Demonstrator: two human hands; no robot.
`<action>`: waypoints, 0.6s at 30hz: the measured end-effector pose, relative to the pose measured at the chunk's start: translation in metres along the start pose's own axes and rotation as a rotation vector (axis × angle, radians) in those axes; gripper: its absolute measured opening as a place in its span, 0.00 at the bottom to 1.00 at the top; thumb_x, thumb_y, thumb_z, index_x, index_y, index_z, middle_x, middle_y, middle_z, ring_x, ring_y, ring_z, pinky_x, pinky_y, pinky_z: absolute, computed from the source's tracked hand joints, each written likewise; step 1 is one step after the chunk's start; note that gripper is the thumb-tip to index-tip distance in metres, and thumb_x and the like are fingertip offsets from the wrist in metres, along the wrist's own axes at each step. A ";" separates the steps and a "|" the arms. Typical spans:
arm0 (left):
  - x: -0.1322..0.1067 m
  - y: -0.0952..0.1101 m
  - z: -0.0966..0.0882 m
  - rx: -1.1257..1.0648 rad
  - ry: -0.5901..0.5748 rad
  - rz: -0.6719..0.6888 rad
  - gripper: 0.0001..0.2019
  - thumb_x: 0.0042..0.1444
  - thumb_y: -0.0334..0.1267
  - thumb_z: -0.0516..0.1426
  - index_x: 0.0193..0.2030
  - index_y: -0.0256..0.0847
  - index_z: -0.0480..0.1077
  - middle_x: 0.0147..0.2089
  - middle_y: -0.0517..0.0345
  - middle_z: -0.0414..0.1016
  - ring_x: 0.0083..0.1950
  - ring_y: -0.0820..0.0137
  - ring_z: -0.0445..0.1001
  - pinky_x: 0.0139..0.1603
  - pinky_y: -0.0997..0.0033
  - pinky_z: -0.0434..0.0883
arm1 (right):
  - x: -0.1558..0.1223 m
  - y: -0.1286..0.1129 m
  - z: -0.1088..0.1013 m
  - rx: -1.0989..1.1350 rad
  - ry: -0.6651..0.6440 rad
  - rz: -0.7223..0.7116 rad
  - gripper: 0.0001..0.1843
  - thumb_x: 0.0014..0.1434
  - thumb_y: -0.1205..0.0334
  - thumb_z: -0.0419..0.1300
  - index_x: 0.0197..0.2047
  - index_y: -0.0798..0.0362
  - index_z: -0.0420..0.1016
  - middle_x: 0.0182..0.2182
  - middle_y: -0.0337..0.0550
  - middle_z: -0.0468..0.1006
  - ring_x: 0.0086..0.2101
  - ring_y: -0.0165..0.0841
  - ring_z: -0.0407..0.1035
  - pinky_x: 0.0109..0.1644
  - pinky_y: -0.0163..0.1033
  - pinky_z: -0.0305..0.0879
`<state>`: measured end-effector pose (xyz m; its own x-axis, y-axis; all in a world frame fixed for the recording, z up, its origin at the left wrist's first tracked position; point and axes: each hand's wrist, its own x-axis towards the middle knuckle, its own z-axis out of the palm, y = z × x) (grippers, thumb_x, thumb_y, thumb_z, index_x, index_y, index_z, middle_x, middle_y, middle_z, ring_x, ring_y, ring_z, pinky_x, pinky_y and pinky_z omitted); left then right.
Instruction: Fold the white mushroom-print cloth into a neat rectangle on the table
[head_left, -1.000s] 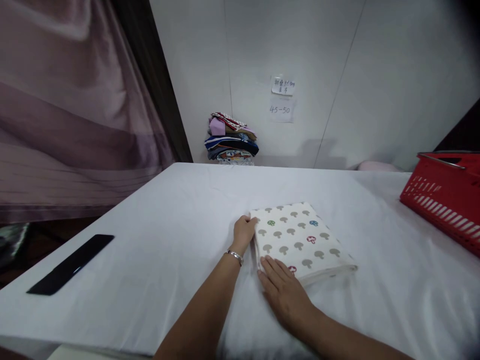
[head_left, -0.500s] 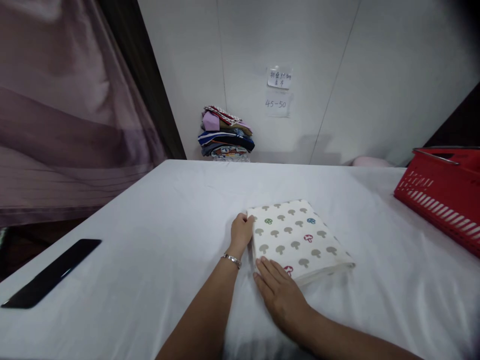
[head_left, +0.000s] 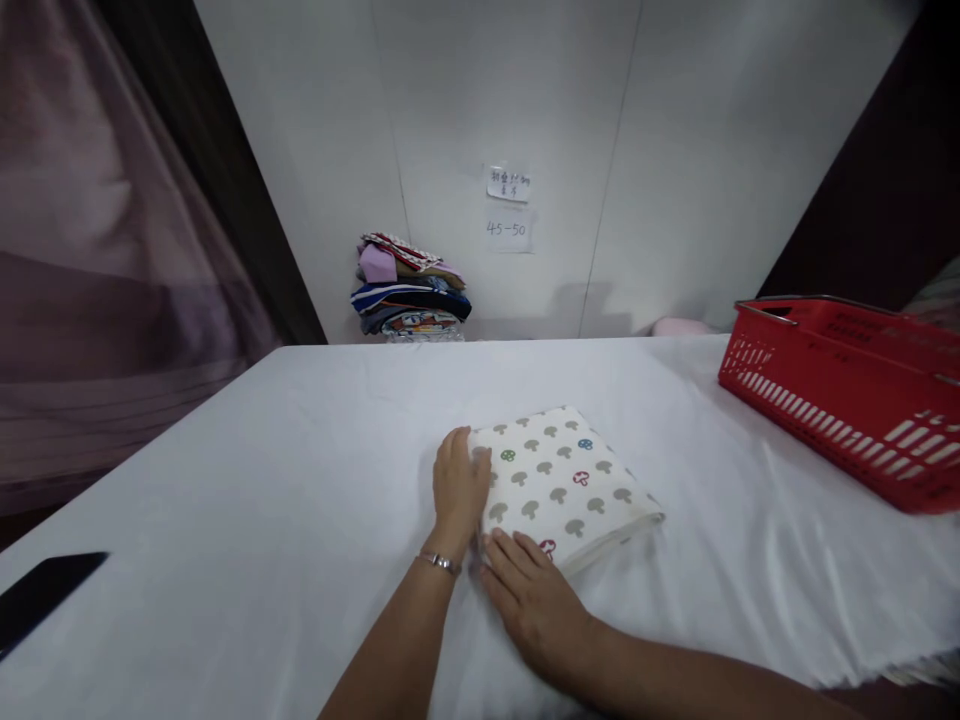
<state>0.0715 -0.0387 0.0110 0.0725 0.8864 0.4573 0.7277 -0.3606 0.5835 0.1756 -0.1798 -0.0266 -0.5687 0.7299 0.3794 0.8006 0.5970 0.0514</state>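
Observation:
A folded white cloth [head_left: 559,480] printed with grey, green, blue and red mushrooms lies flat on the white-covered table. At its left edge rests my left hand [head_left: 459,485], fingers stretched along the side and thumb against the top; a metal bracelet [head_left: 440,562] circles that wrist. My right hand [head_left: 536,605] lies flat with fingers extended over the cloth's near left corner. Neither hand is closed around the fabric.
A red plastic basket [head_left: 840,390] stands at the table's right side. Behind the far edge is a stack of folded fabrics [head_left: 412,290] by the wall. A dark flat object [head_left: 49,595] lies at the left, and a pinkish curtain [head_left: 97,270] hangs beyond it.
The view has turned to the right, so more of the basket shows. My left hand's fingers have straightened from a curled grip at the cloth's edge. The right hand still lies on the corner.

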 end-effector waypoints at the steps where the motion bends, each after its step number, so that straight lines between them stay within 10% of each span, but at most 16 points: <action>1: -0.003 0.004 0.001 0.019 -0.019 0.090 0.22 0.59 0.42 0.49 0.59 0.38 0.58 0.62 0.46 0.60 0.64 0.63 0.56 0.64 0.62 0.55 | 0.001 0.000 0.001 0.003 0.009 0.003 0.22 0.63 0.67 0.50 0.60 0.60 0.61 0.60 0.56 0.62 0.60 0.45 0.52 0.61 0.53 0.56; 7: -0.015 0.008 0.018 0.126 -0.338 0.065 0.26 0.60 0.48 0.47 0.62 0.38 0.57 0.69 0.45 0.49 0.71 0.59 0.41 0.66 0.48 0.45 | 0.003 0.000 -0.010 0.084 0.002 0.017 0.22 0.62 0.63 0.50 0.59 0.57 0.62 0.59 0.54 0.65 0.60 0.42 0.53 0.62 0.52 0.53; 13: -0.016 0.002 0.021 0.151 -0.365 0.040 0.26 0.62 0.49 0.43 0.63 0.41 0.56 0.70 0.50 0.44 0.71 0.62 0.36 0.67 0.48 0.40 | -0.002 0.014 -0.075 0.355 -0.149 -0.137 0.16 0.62 0.62 0.49 0.51 0.47 0.70 0.54 0.37 0.72 0.58 0.29 0.58 0.65 0.43 0.46; 18: -0.018 0.005 0.018 0.188 -0.352 0.069 0.25 0.62 0.48 0.43 0.63 0.41 0.56 0.70 0.51 0.45 0.71 0.62 0.36 0.67 0.47 0.41 | -0.004 0.066 -0.081 0.291 -0.021 0.177 0.22 0.63 0.61 0.49 0.61 0.50 0.61 0.62 0.45 0.60 0.63 0.33 0.47 0.65 0.49 0.44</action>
<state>0.0862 -0.0510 -0.0063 0.3307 0.9192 0.2140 0.8226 -0.3919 0.4120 0.2459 -0.1701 0.0499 -0.4321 0.8353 0.3400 0.8011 0.5287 -0.2806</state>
